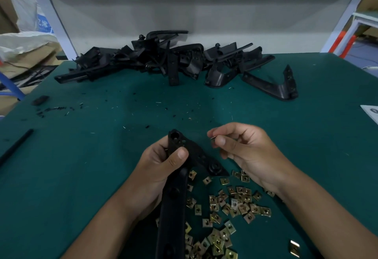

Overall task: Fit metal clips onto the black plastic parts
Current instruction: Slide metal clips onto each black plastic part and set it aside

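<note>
A worker's left hand [163, 168] grips a black plastic part [180, 177], its long axis running six to twelve o'clock, while the right hand [241, 146] pinches a metal clip [213, 138] just beside the part's top end, at its three o'clock

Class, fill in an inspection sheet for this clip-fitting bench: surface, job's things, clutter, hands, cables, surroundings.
Surface: green mat.
Job's things: black plastic part gripped upright-ish; loose metal clips scattered near; pile of black parts at the back.
Clutter: black shavings, black rod at left.
Hands: left hand grips the part; right hand pinches one clip.
Cables: nothing seen.
Surroundings: cardboard boxes left, white frame right.
</note>
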Demonstrator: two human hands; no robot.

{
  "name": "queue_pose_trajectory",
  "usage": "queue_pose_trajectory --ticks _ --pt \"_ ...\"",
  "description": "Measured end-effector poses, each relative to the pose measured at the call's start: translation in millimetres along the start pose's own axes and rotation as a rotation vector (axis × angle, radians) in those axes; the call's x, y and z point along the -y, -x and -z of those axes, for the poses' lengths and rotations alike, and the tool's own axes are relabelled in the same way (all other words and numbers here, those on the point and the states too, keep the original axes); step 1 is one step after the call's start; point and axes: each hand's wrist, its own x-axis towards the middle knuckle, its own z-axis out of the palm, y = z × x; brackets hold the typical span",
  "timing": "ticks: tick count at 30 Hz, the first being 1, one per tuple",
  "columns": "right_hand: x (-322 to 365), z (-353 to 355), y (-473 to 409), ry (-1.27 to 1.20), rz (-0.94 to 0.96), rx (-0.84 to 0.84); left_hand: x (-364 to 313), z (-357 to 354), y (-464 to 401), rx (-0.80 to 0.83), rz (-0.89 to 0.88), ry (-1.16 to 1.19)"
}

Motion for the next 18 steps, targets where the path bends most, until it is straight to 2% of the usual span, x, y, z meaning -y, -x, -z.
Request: queue_pose_trajectory --ticks 9,18 --pt "3.5 -4.9 2.1 -0.073 -0.023 0.070 7.1 1.8 -1.8 0.127 0.162 0.047" --pt "1.6 -7.1 2.4 -0.086 -0.023 0.039 3.5 1.2 -1.0 0.160 0.152 0.090"
